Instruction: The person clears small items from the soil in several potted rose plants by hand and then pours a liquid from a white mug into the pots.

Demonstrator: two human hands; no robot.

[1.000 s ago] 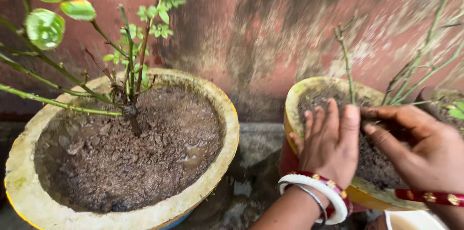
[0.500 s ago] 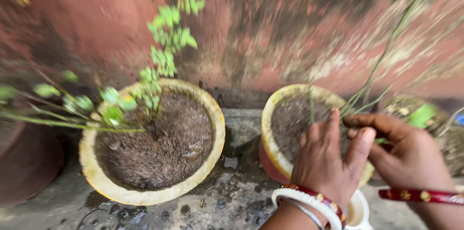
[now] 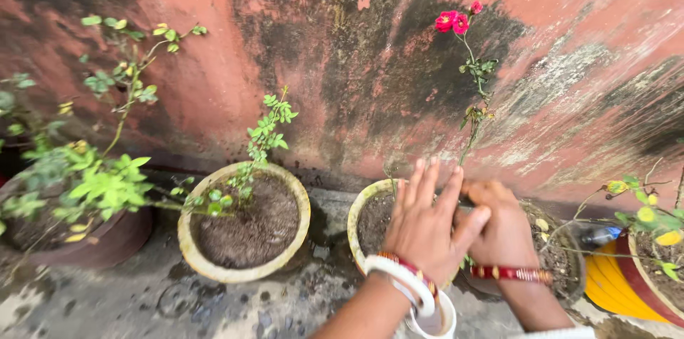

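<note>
My left hand (image 3: 426, 223) is spread, fingers apart, over a small yellow-rimmed pot (image 3: 358, 219) of dark soil. My right hand (image 3: 500, 228) is curled just to the right of it, fingers bent over the soil near the base of a thin rose stem (image 3: 471, 125) that rises to red flowers (image 3: 452, 20). Whether the right fingers pinch anything is hidden. Both wrists wear red and white bangles. A white cup (image 3: 436, 319) sits below my left wrist.
A larger pale pot (image 3: 206, 268) with soil and a small green plant stands to the left. Further left is a brown pot (image 3: 114, 243) with leafy shrubs. A yellow pot (image 3: 618, 285) stands at the right. A stained red wall (image 3: 342, 47) runs behind; the concrete ground is wet.
The view has pulled back and up, so the pots look smaller and the rose flowers and wall show. My hands stay over the small pot, left fingers now spread wider.
</note>
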